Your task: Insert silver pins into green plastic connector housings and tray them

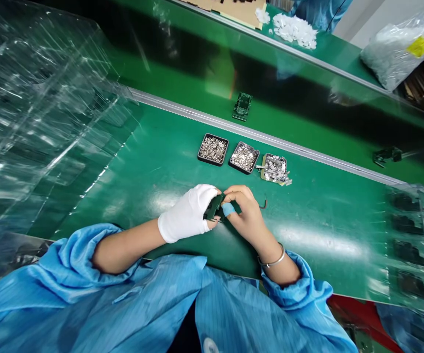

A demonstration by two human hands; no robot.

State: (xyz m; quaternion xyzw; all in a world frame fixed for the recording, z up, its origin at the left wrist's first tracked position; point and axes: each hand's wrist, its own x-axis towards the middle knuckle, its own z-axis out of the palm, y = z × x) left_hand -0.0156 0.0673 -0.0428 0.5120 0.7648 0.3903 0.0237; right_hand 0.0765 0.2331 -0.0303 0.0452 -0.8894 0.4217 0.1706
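Observation:
My left hand, in a white glove with bare fingertips, is closed around a dark green part above the green table. My right hand, with blue tape on the thumb and a bangle at the wrist, has its fingers pinched together at the part's right edge. Whatever lies between those fingertips is too small to make out. Beyond the hands stand a black tray of small metal pieces, a second such tray and a tray heaped with flat silver pieces. A small bent tool lies right of my right hand.
Clear plastic trays are stacked at the left. At the right, another clear tray holds several dark parts. Behind a metal rail lies a green part. White pieces and a plastic bag sit on the far ledge.

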